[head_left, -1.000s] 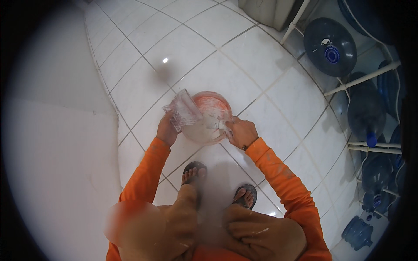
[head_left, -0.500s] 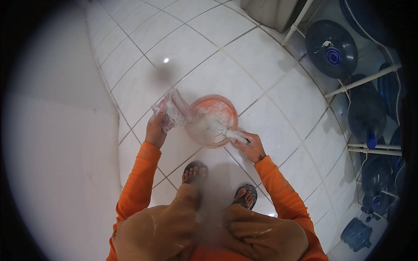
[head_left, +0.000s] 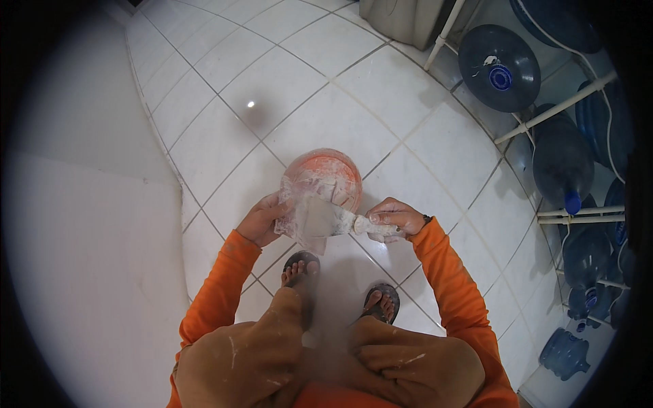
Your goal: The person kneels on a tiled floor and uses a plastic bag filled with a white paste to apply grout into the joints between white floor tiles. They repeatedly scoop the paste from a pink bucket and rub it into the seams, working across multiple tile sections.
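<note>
The left hand [head_left: 264, 219] is clasping a translucent, white-smeared plastic piece [head_left: 311, 245] over the near edge of a round orange bucket [head_left: 354, 178]; the right hand [head_left: 398, 219] is gripping a white-coated, broad-bladed putty knife [head_left: 342, 222]. Working above the bucket should be limiting drips.

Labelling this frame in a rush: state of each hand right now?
Left hand: closed, holding a clear, white-smeared plastic piece.
Right hand: closed, holding a scraper by its handle.
</note>
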`<state>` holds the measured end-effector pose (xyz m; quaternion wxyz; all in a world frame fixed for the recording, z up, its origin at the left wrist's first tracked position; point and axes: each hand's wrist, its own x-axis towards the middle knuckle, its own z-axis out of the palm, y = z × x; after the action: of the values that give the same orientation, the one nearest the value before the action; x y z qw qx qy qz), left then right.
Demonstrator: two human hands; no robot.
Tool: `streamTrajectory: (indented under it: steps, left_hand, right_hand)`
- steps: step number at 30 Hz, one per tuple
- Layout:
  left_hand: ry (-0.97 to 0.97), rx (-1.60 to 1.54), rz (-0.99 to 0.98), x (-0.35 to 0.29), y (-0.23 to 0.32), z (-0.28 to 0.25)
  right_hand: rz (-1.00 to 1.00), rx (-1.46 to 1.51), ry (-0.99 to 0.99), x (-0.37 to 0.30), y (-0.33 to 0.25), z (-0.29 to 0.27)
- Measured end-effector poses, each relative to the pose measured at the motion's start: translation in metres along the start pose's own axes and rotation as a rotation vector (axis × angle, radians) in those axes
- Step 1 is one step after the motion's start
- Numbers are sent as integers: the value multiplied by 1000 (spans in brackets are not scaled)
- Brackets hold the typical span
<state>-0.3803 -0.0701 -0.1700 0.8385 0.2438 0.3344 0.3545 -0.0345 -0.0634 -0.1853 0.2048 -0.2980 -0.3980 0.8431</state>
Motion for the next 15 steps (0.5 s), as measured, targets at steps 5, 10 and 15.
streamTrajectory:
  steps: [5,10,15]
  left_hand:
    - [8,-30,10,-1,-5,6]
    - [78,-72,6,-3,-16,3]
    - [29,-134,-32,-15,-39,-33]
  right_hand:
    - [65,130,-54,-3,0,-3]
    - [115,146,-12,-5,12,-16]
    - [165,34,66,-12,16,-27]
